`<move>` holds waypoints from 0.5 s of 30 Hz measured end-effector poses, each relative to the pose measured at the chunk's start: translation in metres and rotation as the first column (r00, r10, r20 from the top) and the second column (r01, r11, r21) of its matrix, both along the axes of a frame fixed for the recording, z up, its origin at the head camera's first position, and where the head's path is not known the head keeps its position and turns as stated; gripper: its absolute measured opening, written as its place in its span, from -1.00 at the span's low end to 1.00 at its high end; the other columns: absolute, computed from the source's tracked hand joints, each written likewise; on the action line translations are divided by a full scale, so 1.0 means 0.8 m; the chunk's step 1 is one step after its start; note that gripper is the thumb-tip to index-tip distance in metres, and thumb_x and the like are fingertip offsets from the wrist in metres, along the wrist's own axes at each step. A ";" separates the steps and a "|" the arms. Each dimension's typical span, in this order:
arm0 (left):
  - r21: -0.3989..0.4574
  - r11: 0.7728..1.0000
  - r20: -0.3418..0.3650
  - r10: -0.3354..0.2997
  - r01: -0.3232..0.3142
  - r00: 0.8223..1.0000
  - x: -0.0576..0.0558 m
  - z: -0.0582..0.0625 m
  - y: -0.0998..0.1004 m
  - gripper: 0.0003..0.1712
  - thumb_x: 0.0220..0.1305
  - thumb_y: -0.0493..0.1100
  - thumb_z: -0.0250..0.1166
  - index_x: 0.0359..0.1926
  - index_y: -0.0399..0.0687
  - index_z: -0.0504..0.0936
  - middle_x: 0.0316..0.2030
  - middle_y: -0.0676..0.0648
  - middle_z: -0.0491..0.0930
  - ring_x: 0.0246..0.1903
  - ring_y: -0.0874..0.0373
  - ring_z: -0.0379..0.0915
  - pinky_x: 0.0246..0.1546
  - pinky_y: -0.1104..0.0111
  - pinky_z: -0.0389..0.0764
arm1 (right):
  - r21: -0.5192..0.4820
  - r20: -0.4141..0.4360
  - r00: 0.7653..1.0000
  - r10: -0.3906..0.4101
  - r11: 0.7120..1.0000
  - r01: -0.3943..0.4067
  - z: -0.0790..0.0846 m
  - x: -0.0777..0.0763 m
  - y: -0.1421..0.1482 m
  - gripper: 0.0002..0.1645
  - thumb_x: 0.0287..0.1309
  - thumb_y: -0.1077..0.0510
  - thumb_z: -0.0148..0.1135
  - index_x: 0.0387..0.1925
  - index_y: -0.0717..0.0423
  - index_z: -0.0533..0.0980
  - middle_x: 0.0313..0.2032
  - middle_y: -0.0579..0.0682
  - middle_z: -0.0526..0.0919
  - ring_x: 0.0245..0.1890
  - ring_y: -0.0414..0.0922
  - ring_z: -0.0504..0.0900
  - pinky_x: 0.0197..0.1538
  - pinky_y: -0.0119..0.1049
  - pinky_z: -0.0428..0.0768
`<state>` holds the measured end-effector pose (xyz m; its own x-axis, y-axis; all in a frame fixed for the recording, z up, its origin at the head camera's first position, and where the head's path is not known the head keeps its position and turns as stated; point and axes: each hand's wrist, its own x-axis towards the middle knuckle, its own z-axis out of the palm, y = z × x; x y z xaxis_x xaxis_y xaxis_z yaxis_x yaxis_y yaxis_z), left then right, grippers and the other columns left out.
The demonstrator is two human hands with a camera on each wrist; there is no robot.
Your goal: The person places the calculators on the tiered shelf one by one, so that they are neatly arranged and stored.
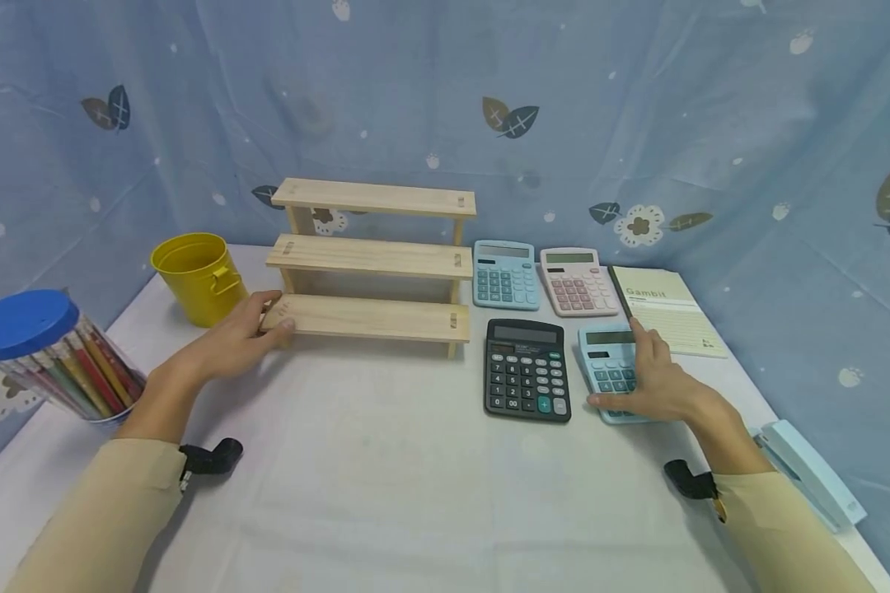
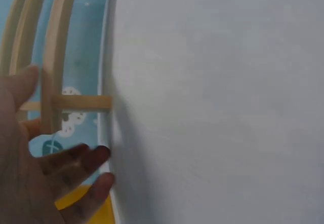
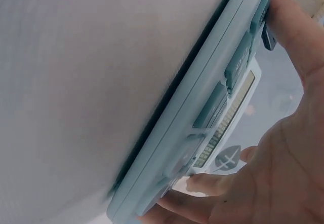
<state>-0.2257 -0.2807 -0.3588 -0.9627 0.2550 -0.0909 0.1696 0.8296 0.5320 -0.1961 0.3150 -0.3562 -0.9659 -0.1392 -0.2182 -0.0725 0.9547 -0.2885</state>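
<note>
My left hand [image 1: 230, 342] holds the left end of the lowest board of a three-tier wooden shelf [image 1: 371, 319]. In the left wrist view its thumb and index finger lie on either side of the board [image 2: 53, 57], while the other fingers stick out below. My right hand [image 1: 663, 387] grips a light blue calculator [image 1: 610, 362] on the table, thumb at its left edge and fingers over its right side. The right wrist view shows this calculator [image 3: 187, 107] from its near edge, and the palm hides part of its keys. A black calculator [image 1: 526, 371] lies just left of it.
Behind lie another blue calculator [image 1: 506, 276], a pink calculator [image 1: 578, 282] and a notepad [image 1: 667, 309]. A yellow bucket [image 1: 200, 280] and a blue-lidded jar of coloured pencils [image 1: 81, 362] stand left. A light blue stapler-like object [image 1: 812, 473] is at the right edge. Patterned cloth hangs behind.
</note>
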 end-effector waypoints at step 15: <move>0.114 0.993 0.040 0.021 -0.025 0.999 -0.003 -0.001 -0.004 -0.08 0.59 0.28 -0.05 0.60 -0.17 -0.18 0.41 -0.58 0.16 0.39 -0.49 0.15 0.34 -0.35 0.22 | -0.070 -0.076 0.997 -0.013 0.998 0.008 0.002 -0.005 0.004 0.77 -0.07 -0.33 0.55 0.55 0.25 -0.60 0.35 0.67 -0.03 0.06 0.40 0.33 0.09 0.46 0.43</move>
<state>-0.2280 -0.2838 -0.3593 -0.9647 0.2436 -0.1000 0.1282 0.7662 0.6297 -0.2004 0.3180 -0.3543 -0.9809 -0.1412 -0.1338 -0.0869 0.9335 -0.3478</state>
